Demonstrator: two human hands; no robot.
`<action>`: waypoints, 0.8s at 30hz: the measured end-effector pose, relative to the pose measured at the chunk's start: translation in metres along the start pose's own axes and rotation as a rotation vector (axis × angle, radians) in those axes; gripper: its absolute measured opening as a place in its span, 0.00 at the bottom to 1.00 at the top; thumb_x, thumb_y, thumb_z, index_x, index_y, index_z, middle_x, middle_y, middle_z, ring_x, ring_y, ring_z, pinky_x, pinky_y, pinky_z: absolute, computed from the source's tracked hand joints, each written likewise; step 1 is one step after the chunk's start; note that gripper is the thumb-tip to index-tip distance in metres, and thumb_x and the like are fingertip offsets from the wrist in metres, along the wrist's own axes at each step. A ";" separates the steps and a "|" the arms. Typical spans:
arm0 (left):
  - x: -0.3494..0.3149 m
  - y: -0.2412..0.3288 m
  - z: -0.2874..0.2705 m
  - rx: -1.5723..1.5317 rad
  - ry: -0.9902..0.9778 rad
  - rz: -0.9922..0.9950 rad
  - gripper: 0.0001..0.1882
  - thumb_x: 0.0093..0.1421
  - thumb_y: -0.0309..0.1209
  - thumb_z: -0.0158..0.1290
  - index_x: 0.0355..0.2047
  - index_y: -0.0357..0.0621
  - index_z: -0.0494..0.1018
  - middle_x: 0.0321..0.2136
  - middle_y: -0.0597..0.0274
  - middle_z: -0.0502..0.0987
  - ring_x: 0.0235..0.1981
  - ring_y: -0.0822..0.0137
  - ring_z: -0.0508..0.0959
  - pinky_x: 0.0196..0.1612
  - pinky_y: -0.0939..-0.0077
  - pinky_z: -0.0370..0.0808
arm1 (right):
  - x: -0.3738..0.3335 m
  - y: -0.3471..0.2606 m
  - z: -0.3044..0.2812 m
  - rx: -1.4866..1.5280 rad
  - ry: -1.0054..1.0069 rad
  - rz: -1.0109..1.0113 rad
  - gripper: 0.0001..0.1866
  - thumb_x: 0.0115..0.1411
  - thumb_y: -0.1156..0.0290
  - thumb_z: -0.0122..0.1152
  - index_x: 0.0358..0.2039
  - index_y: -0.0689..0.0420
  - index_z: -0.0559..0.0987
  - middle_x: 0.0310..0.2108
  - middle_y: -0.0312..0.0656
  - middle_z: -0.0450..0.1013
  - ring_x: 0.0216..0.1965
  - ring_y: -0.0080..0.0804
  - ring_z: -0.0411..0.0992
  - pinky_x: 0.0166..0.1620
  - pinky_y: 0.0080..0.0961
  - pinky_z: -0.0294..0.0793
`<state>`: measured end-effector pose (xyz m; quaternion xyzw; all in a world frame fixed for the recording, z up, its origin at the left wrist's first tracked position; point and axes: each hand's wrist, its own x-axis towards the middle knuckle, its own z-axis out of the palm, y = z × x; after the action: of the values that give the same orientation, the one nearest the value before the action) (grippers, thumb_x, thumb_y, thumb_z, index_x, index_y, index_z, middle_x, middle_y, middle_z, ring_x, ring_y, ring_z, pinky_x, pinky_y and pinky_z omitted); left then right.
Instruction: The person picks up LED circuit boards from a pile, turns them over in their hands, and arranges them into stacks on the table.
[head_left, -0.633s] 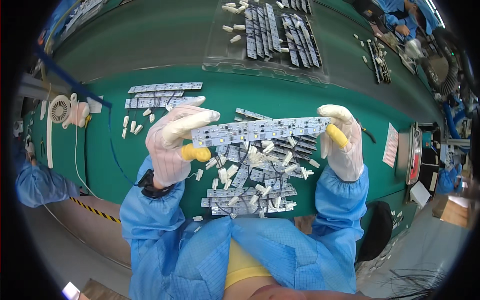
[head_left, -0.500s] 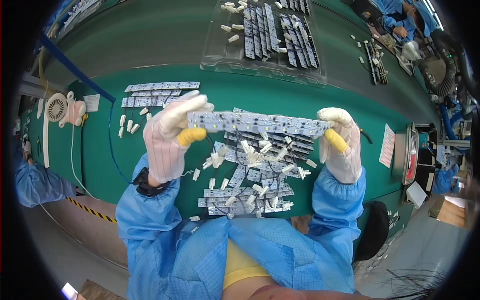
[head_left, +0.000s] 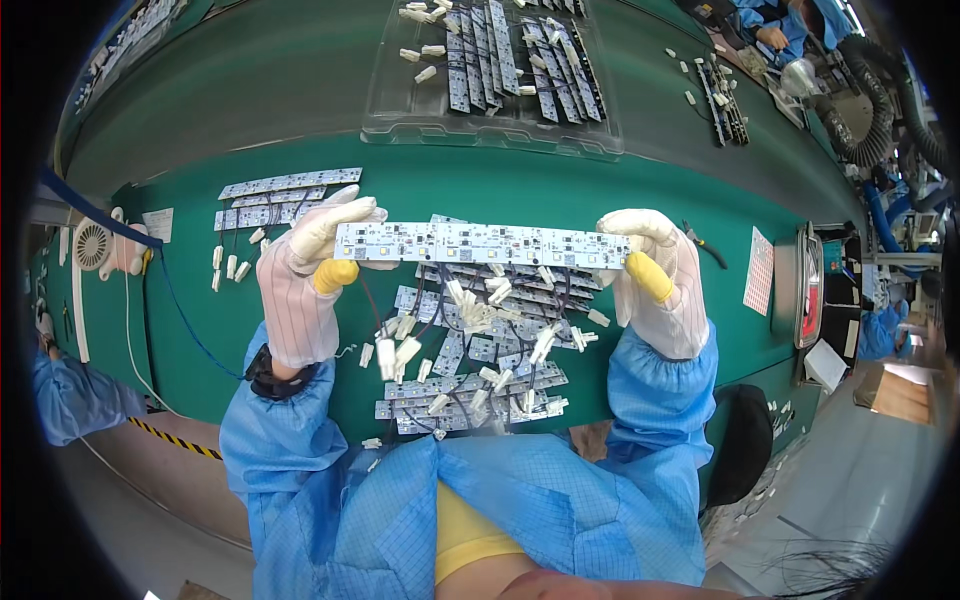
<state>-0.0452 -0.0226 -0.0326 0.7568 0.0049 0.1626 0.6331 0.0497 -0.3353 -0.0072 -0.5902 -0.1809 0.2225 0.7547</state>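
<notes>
Between my two gloved hands I hold up a long white LED circuit board (head_left: 480,243) with small chips along its face. My left hand (head_left: 312,250) pinches its left end, thumb in front, a yellow cover on the thumb tip. The right end is gripped by my right hand (head_left: 655,262), its thumb tip also yellow. Wires with white connectors (head_left: 400,352) hang down below the board's left part. Beneath it lies a pile of similar boards (head_left: 470,395) with dark wires and white plugs, partly hidden by the held board.
More boards (head_left: 290,183) lie at left on the green mat (head_left: 180,330). A clear plastic tray (head_left: 400,125) of boards stands at the far side. At left is a small fan (head_left: 93,245), at right pliers (head_left: 708,248). Other people (head_left: 80,395) work nearby.
The held board is now sharp rather than blurred, its lit face more squarely toward me. The whole view has shifted, so things appear farther left. Both hands keep their grip.
</notes>
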 end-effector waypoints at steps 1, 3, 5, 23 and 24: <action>0.000 0.000 -0.001 0.038 0.002 -0.002 0.35 0.54 0.55 0.56 0.49 0.33 0.73 0.40 0.54 0.79 0.41 0.67 0.79 0.47 0.76 0.74 | 0.000 0.003 -0.001 0.071 -0.068 -0.093 0.29 0.55 0.58 0.66 0.49 0.67 0.70 0.31 0.46 0.74 0.22 0.22 0.71 0.15 0.10 0.63; 0.000 0.006 0.007 -0.015 0.033 -0.052 0.35 0.54 0.55 0.56 0.49 0.34 0.74 0.39 0.55 0.80 0.39 0.68 0.79 0.46 0.77 0.74 | -0.004 -0.004 0.005 0.021 -0.006 -0.044 0.29 0.55 0.58 0.66 0.48 0.67 0.70 0.32 0.46 0.74 0.22 0.22 0.71 0.15 0.10 0.63; 0.002 0.006 0.006 0.036 0.037 -0.069 0.35 0.55 0.54 0.56 0.49 0.34 0.74 0.39 0.55 0.80 0.39 0.69 0.79 0.46 0.77 0.74 | -0.007 -0.006 0.007 -0.090 0.083 0.011 0.27 0.55 0.60 0.66 0.47 0.67 0.70 0.32 0.46 0.73 0.22 0.22 0.70 0.16 0.11 0.63; 0.000 -0.007 0.004 0.273 0.117 -0.056 0.32 0.57 0.51 0.57 0.52 0.38 0.73 0.24 0.68 0.75 0.25 0.80 0.69 0.32 0.85 0.65 | -0.004 -0.012 0.007 -0.070 0.032 0.034 0.27 0.55 0.61 0.64 0.49 0.68 0.70 0.32 0.44 0.75 0.17 0.18 0.68 0.18 0.12 0.63; 0.000 -0.007 0.008 0.154 0.108 0.001 0.32 0.57 0.51 0.57 0.52 0.37 0.72 0.27 0.64 0.78 0.26 0.78 0.73 0.34 0.84 0.68 | -0.004 -0.010 0.003 -0.155 0.040 0.027 0.27 0.56 0.61 0.64 0.48 0.67 0.71 0.32 0.44 0.75 0.17 0.18 0.67 0.18 0.11 0.63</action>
<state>-0.0415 -0.0285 -0.0400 0.7934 0.0514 0.2027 0.5717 0.0459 -0.3365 0.0028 -0.6533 -0.1746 0.2060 0.7073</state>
